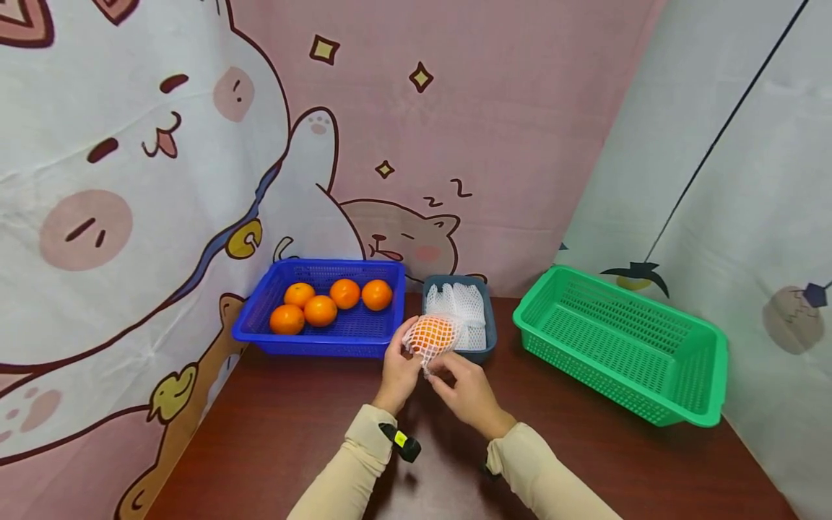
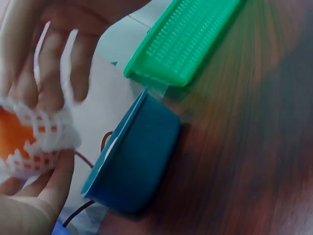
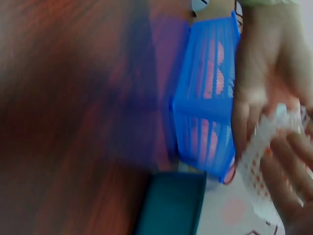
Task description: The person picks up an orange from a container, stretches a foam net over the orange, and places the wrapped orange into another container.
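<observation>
An orange (image 1: 432, 335) in a white foam net sleeve (image 1: 425, 360) is held up in front of the person. The left hand (image 1: 398, 375) grips the wrapped orange from its left side. At the sleeve's near end, the right hand (image 1: 469, 393) pinches the netting between thumb and fingers. In the left wrist view, orange peel (image 2: 14, 134) shows through the mesh. The right wrist view is blurred, with the foam netting (image 3: 254, 166) partly covered by fingers. Just behind the hands, a small grey-blue basket (image 1: 490, 339) holds more white foam sleeves (image 1: 469, 310).
A blue basket (image 1: 325, 347) with several loose oranges (image 1: 321, 310) stands at the left. To the right is a green basket (image 1: 604, 383) with nothing in it. All stand on a dark red-brown table (image 1: 312, 433), before a cartoon-printed cloth (image 1: 520, 144).
</observation>
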`<state>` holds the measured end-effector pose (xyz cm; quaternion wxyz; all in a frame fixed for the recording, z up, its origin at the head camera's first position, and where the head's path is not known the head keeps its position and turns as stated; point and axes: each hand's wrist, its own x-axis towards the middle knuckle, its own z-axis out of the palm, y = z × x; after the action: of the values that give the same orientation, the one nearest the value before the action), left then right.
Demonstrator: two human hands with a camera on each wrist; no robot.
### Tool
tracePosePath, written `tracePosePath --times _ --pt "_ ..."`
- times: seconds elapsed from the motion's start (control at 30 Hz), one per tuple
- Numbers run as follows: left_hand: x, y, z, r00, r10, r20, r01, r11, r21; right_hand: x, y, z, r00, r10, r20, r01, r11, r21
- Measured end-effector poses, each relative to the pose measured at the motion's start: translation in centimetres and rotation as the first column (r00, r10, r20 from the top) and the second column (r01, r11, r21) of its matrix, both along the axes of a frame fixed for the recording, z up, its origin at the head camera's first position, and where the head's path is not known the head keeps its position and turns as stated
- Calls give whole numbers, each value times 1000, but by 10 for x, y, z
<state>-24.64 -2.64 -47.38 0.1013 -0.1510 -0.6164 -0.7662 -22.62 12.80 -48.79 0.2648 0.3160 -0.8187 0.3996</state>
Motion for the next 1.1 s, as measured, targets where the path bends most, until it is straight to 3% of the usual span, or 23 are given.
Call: tracePosePath --times 0.1,0.23,0.3,0.37,0.43,0.53,0.6,0.67,0.73,0.8,1.0,1.03,1.1 --pt "-2 -6 0 997 -80 2 80 996 -34 -2 14 5 1000 25 -16 -26 998 -55" --pt "-13 -15 -12 976 -215 28 216 976 -27 -9 35 18 997 -58 -58 50 990 -136" --pt "-18 -19 -20 957 -288 42 289 957 -15 -11 42 31 999 -45 21 47 989 -141" --pt "-20 -21 -25 934 -352 59 353 936 -5 -13 48 42 988 25 155 -6 993 -120" --pt "-18 -20 -27 910 -406 79 408 913 -7 -17 52 45 941 128 313 -96 989 -115" --pt "-14 -17 -29 890 -443 106 449 893 -36 -18 55 48 833 258 490 -218 966 -139" --pt "-12 -14 -30 893 -435 112 443 894 -63 -18 56 46 779 297 553 -265 954 -139" --pt "-11 -12 -31 908 -405 110 415 905 -96 -17 55 45 760 298 577 -286 951 -114" --pt "-10 -12 -31 917 -382 113 394 913 -110 -19 55 39 769 271 579 -281 957 -74" --pt "-9 -11 -32 915 -382 130 395 915 -89 -22 57 30 786 238 571 -256 965 -50" --pt "-5 -10 -31 857 -481 185 463 876 133 -26 59 17 832 146 536 -124 989 -77" --pt "-5 -10 -31 856 -486 179 466 873 142 -27 59 16 840 128 526 -105 992 -74" --pt "-3 -8 -31 870 -465 167 451 885 113 -27 58 13 864 87 497 -77 996 -41"
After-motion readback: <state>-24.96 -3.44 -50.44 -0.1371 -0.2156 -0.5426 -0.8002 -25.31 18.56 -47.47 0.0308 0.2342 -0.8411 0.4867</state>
